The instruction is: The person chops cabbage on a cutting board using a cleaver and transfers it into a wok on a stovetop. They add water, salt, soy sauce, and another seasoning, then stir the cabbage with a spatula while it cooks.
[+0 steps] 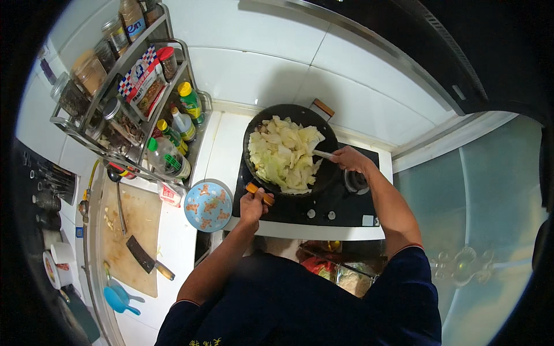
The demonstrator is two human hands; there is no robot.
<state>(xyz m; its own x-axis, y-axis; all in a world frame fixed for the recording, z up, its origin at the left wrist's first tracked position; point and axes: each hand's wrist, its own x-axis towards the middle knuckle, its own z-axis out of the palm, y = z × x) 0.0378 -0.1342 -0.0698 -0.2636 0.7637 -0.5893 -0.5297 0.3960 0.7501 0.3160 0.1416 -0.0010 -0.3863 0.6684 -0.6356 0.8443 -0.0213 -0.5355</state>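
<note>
Wok (327, 173) sits on black hob (288, 212); white tiles (248, 66) rise behind.

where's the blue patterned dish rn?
Head view, left of centre: the blue patterned dish sits on the white counter, just left of the black hob, near the left hand.

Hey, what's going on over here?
A person is at a stove with a dark wok full of pale chopped leaves. The left hand grips the wok's wooden handle; the right hand holds a light-coloured utensil reaching into the wok. To the left, a blue plate sits on the counter and a cleaver lies on a cutting board.
</note>
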